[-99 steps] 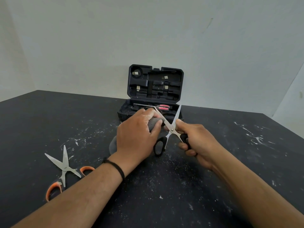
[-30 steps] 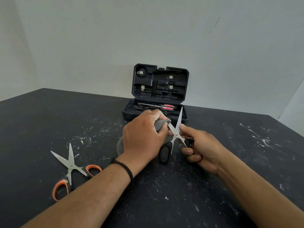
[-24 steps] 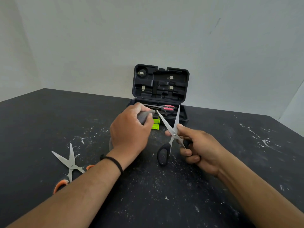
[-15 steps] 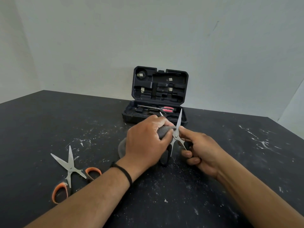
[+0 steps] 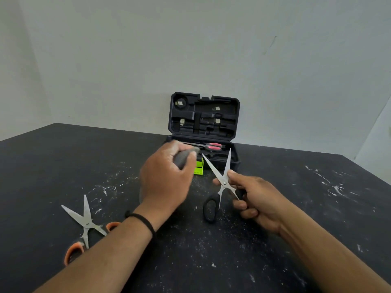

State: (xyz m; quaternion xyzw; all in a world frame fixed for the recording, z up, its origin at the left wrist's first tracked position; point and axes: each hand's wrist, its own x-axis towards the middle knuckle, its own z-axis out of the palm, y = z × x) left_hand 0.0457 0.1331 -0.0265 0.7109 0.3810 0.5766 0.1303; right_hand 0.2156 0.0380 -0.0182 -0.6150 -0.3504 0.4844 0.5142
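Observation:
My right hand (image 5: 256, 199) grips one handle of the black-handled scissors (image 5: 220, 182), which stand with blades spread open and pointing up; the other handle loop rests on the table. My left hand (image 5: 167, 178) grips a grey stone-like piece (image 5: 183, 157), blurred by motion, a short way left of the blades and apart from them.
The black table (image 5: 63, 166) is speckled with white dust. Orange-handled scissors (image 5: 86, 223) lie open at the left. An open black tool case (image 5: 204, 117) stands at the back with red-handled scissors (image 5: 211, 146) inside. A small green block (image 5: 199, 168) sits before the case.
My left hand has pulled the grey piece away from the blades, up and to the left. The green block shows again. The right hand still holds the scissors upright.

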